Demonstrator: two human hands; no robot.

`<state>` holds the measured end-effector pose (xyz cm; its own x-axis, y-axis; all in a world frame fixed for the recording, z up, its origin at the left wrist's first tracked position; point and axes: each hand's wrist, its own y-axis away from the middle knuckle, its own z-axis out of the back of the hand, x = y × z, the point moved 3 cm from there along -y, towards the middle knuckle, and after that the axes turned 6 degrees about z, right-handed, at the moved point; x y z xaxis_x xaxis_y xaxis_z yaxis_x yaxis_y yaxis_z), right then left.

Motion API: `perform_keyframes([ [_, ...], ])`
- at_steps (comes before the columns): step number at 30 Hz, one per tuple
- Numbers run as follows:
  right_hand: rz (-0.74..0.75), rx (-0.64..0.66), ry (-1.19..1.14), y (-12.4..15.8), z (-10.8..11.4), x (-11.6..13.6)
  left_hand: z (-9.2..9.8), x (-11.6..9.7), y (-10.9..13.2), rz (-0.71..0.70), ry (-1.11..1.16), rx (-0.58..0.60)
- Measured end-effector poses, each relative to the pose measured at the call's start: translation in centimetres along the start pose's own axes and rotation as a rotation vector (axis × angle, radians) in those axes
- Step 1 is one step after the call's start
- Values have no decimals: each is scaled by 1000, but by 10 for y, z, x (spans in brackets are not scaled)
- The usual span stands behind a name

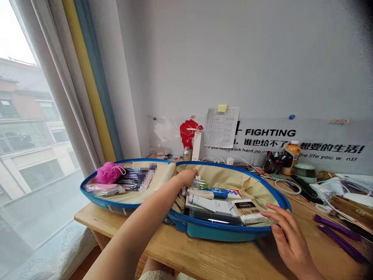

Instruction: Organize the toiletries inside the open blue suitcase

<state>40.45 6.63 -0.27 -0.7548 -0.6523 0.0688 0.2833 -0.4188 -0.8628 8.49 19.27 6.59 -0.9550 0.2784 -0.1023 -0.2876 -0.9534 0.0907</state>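
An open blue suitcase point(221, 229) with a beige lining lies across a wooden desk point(204, 256). My left hand point(186, 177) reaches into its right half, fingers closed around a small item I cannot make out. Beside it lie tubes, a blue-capped bottle point(217, 192), a white tube point(208, 204) and a box of cotton swabs point(247, 211). My right hand point(287, 233) rests open on the suitcase's near right rim, fingers spread. The left half holds a pink bath sponge point(108, 172) and packaged items.
An orange-capped drink bottle point(290, 155), a green jar point(305, 170), white cables point(335, 190) and purple strips point(338, 229) crowd the desk's right side. A paper chart point(220, 127) and a banner hang on the wall. A curtain point(84, 85) and window are at left.
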Motion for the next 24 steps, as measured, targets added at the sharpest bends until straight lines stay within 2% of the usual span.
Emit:
perform_keyframes([
  [10, 26, -14, 10, 1, -2, 0, 3, 2, 2, 78, -24, -12],
  [24, 53, -27, 13, -1, -2, 1, 1, -1, 7, 106, -45, 88],
])
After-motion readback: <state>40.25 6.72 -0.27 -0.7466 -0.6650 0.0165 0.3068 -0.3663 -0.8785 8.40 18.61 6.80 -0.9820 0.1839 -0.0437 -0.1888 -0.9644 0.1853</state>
